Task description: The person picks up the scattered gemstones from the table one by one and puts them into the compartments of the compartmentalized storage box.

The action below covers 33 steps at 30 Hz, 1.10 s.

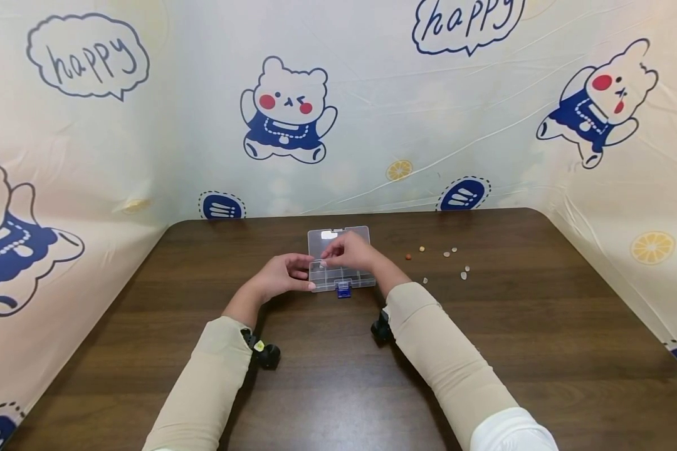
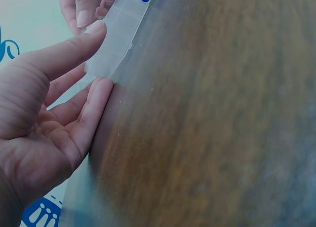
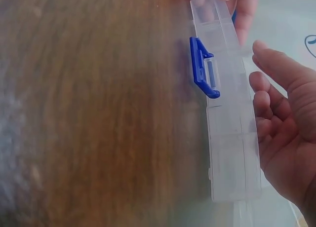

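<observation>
A clear plastic compartment box (image 1: 344, 277) lies on the table with its lid (image 1: 362, 233) raised at the back. Its blue latch (image 3: 200, 71) hangs at the front edge. My left hand (image 1: 284, 275) grips the box's left end, thumb at the front corner and fingers toward the back. In the left wrist view, the left thumb (image 2: 74, 49) is by the box wall. My right hand (image 1: 351, 250) is over the left rear compartments, fingertips pointing down. The right thumb (image 3: 276, 64) is near the index finger; whether something small is between them cannot be made out.
Several small stones lie to the right of the box, among them an orange one (image 1: 409, 256), a yellowish one (image 1: 422, 249) and a pale one (image 1: 464, 275). The brown wooden table (image 1: 327, 376) meets a printed cloth (image 1: 361, 125) at the back and sides.
</observation>
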{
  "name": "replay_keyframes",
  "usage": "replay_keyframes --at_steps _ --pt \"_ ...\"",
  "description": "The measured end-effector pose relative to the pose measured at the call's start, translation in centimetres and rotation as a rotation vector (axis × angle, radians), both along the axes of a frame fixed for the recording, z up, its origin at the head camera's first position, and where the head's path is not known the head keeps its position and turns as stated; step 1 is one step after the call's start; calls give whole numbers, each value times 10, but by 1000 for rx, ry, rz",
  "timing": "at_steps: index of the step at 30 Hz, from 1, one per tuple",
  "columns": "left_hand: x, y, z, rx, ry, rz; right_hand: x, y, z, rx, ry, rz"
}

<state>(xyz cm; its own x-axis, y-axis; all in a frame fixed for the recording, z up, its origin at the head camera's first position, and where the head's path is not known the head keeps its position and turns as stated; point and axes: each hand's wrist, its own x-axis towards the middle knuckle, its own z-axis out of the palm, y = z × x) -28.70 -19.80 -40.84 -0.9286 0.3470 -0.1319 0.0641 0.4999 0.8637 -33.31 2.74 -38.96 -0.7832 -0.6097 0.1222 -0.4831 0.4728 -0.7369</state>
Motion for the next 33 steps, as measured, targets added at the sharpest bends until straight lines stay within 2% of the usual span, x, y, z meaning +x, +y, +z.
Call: replay_keyframes --at_steps 10,19,23,33 --pt "0 0 1 -22 -6 25 2 5 -2 -30 26 -41" --pt "1 1 2 -18 -8 24 12 21 3 -119 -24 -92" --pt "1 0 2 -21 -2 23 17 27 6 -148 -17 -110" --pt "1 1 1 -19 2 19 26 43 13 -145 -15 -111"
